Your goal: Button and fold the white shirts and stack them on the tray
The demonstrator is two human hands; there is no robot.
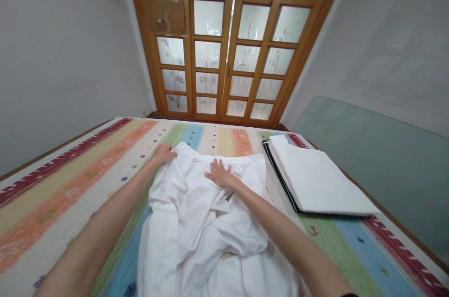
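Far end: wooden door (228, 83) with frosted panes (206, 83), plant motifs etched or printed on them. Brown sheet (164, 15) in the upper-left door section, glossy at its top edge. Plain pale left wall (66, 44); right wall (379, 25) similar. Pale green panel (368, 147), rounded upper corner, along the right side. Striped cover (87, 170): red, yellow, orange, green, blue; small stars. On its right, folded white cloth (315, 177) atop black item (280, 177), white line along edge.
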